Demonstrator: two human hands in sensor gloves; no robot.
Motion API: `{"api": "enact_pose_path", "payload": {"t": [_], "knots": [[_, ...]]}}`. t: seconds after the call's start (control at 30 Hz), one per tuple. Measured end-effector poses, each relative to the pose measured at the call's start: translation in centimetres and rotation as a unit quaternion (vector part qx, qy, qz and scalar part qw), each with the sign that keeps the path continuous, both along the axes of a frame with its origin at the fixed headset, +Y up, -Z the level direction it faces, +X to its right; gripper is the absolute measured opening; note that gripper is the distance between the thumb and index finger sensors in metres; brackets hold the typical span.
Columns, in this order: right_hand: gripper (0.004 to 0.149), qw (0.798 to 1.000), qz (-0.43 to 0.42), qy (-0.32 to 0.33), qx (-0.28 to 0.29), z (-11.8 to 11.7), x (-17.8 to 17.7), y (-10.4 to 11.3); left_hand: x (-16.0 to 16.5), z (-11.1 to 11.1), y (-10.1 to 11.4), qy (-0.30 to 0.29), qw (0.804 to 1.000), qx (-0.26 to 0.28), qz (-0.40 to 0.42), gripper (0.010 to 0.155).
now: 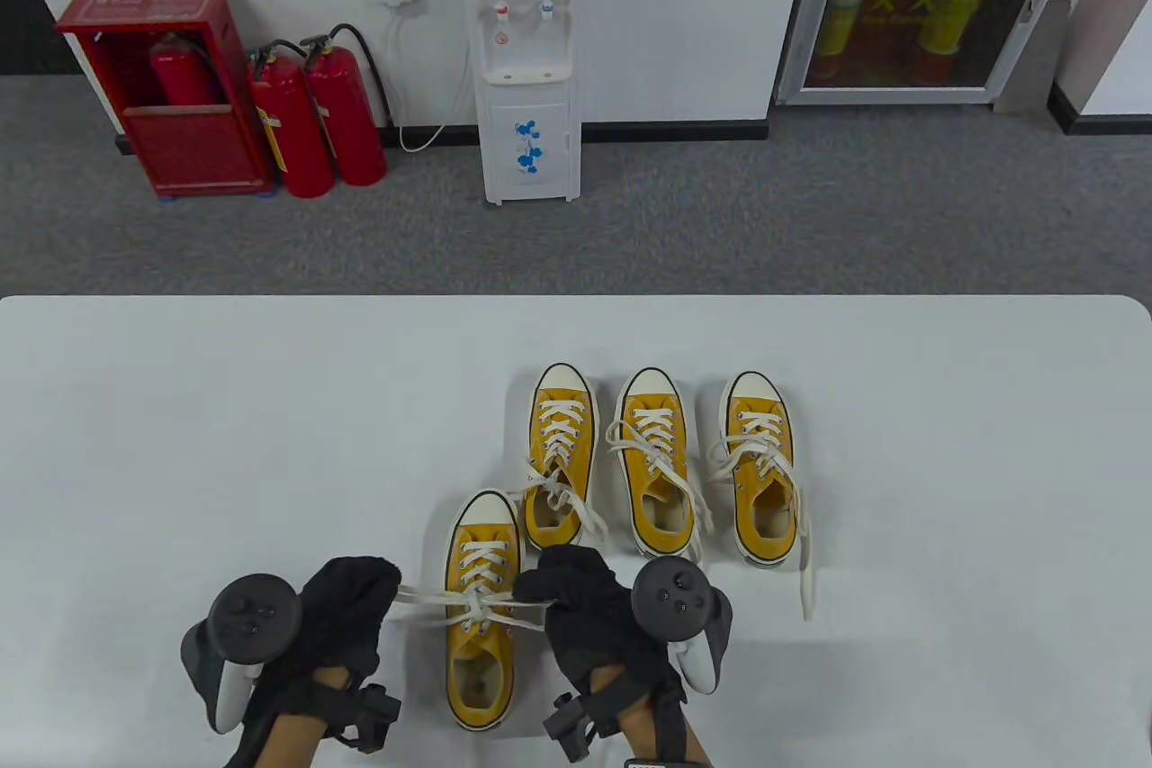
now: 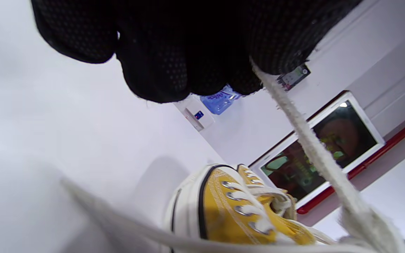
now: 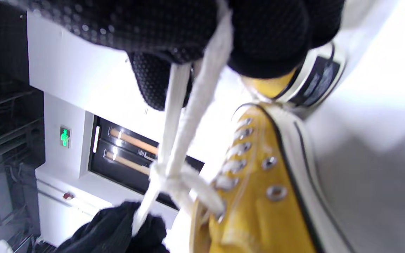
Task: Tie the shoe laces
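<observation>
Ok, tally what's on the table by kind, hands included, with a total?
Yellow sneakers: 4 (near one, back row)
Gloved hands: 2 (left hand, right hand), each pulling a white lace
Total: 6

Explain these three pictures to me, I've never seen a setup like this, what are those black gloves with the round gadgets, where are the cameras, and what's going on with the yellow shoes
These are a person's two hands in black sensor gloves. The round gadgets are trackers strapped to the backs of the hands; the fingers do not hold them.

The wide picture comes from a camera looking down at the white table. The other two come from cameras on the wrists, so they look tilted and very close.

Four yellow sneakers lie on the table: three in a row further back, and the nearest sneaker between the hands.

The left hand and the right hand each pinch part of that sneaker's white lace, pulling out to either side. The right wrist view shows a knot formed where the strands meet above the shoe.

A water dispenser and fire extinguishers stand behind the table.
</observation>
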State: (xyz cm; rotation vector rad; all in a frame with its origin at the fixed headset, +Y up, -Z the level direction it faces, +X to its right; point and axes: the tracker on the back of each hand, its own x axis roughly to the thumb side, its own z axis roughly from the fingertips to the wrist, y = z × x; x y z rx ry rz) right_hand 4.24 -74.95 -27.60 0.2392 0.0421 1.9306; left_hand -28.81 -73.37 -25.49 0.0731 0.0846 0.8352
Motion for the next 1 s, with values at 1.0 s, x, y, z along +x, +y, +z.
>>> {"api": "enact_pose_path", "payload": {"t": [1.0], "knots": [[0.043, 0.998, 0.036, -0.04, -0.027, -0.6, 1.4, -1.0, -0.7, -0.5, -0.8, 0.014, 0.996, -0.056, -0.065, 0.04]]}}
